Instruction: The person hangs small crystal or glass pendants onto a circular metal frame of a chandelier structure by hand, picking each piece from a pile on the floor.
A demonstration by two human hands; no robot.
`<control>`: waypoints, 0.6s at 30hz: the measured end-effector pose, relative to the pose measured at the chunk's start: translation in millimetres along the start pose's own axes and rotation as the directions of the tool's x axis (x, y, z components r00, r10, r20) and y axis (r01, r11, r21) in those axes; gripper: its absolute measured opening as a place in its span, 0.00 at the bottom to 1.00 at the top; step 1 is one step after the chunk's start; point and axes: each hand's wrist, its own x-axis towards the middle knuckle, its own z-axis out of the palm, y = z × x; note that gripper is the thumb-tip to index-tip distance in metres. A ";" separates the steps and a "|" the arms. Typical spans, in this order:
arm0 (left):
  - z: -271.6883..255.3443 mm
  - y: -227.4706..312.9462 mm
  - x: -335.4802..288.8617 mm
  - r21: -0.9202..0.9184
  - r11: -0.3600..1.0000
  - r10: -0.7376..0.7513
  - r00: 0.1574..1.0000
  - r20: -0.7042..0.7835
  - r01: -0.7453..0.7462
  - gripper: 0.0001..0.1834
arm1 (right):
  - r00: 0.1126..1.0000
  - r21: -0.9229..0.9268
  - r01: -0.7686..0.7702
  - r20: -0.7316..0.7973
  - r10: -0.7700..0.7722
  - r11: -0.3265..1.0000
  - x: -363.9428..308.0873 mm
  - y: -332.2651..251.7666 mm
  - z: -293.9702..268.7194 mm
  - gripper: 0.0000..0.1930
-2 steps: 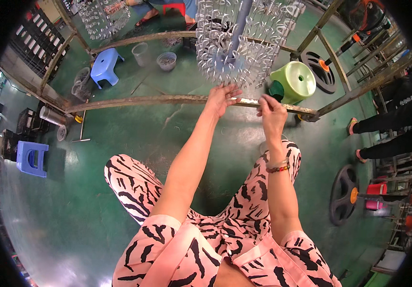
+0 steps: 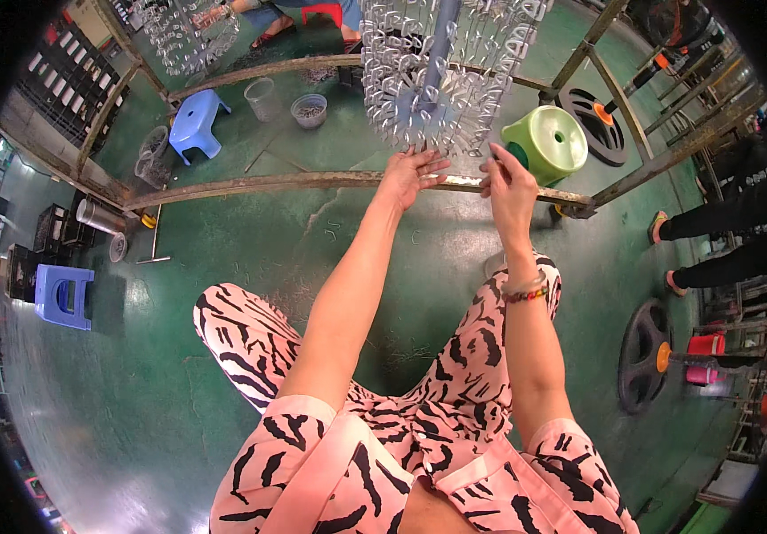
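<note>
A hanging rack (image 2: 434,89) of many small silvery hook-shaped metal pieces around a grey central pole fills the top middle. Right under its lower rim is my left hand (image 2: 408,178), palm turned up and fingers spread, the fingertips close to the lowest pieces; whether they touch cannot be told. My right hand (image 2: 512,194), wearing a beaded bracelet (image 2: 526,292) at the wrist, is raised to the right of the rack's bottom. Its fingers are bent together, and anything between them is too small to make out.
A rusty metal frame (image 2: 250,185) crosses in front of me. Beyond it stand a blue stool (image 2: 197,125), a green stool (image 2: 558,147) and a tub of small parts (image 2: 310,110). Another blue stool (image 2: 65,295) is at left. Someone's legs (image 2: 722,231) show at right, beside a black handwheel (image 2: 643,356).
The rack has shifted slightly left. My right hand has moved a little to the right with its fingers lifted more upward; my left hand has barely moved.
</note>
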 end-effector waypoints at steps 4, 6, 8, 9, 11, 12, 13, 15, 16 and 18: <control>-0.2 3.5 -1.6 0.014 1.000 0.002 0.998 0.058 -0.003 0.07 | 0.984 -0.152 -0.056 0.160 0.080 0.987 16.8 0.9 -1.7 0.15; -0.1 3.8 -2.1 0.011 1.000 0.008 0.998 0.060 -0.009 0.07 | 0.977 -0.245 -0.056 0.185 0.104 0.968 23.4 -0.8 1.6 0.15; 0.0 4.0 -2.8 0.005 1.000 0.013 0.998 0.062 -0.014 0.07 | 0.970 -0.339 -0.052 0.208 0.129 0.939 27.8 0.3 5.6 0.15; 0.0 4.3 -3.5 0.016 1.000 0.010 0.998 0.066 -0.011 0.07 | 0.970 -0.362 -0.053 0.203 0.134 0.931 29.1 3.4 7.9 0.14; 0.6 5.1 -5.7 0.019 1.000 0.010 0.998 0.062 -0.011 0.07 | 0.968 -0.386 -0.049 0.208 0.139 0.921 30.1 8.3 11.7 0.13; 1.5 6.0 -6.6 0.029 1.000 0.004 0.999 0.051 -0.006 0.07 | 0.971 -0.417 -0.044 0.197 0.138 0.908 29.8 10.0 13.3 0.12; 2.0 8.2 -7.2 0.040 0.999 -0.001 0.999 0.041 -0.001 0.07 | 0.973 -0.448 -0.039 0.185 0.136 0.893 29.8 11.0 15.5 0.12; -1.4 9.4 -10.9 0.026 1.000 -0.002 1.000 0.030 0.001 0.08 | 0.978 -0.483 -0.044 0.158 0.136 0.875 24.6 7.7 20.9 0.11; -3.3 11.2 -12.0 0.027 1.000 0.000 1.000 0.032 -0.001 0.08 | 0.985 -0.509 -0.051 0.116 0.127 0.859 22.7 6.8 24.3 0.11; -8.2 11.8 -12.8 0.013 1.000 0.000 1.000 0.031 0.000 0.08 | 0.986 -0.509 -0.061 0.105 0.133 0.859 21.7 10.6 31.8 0.11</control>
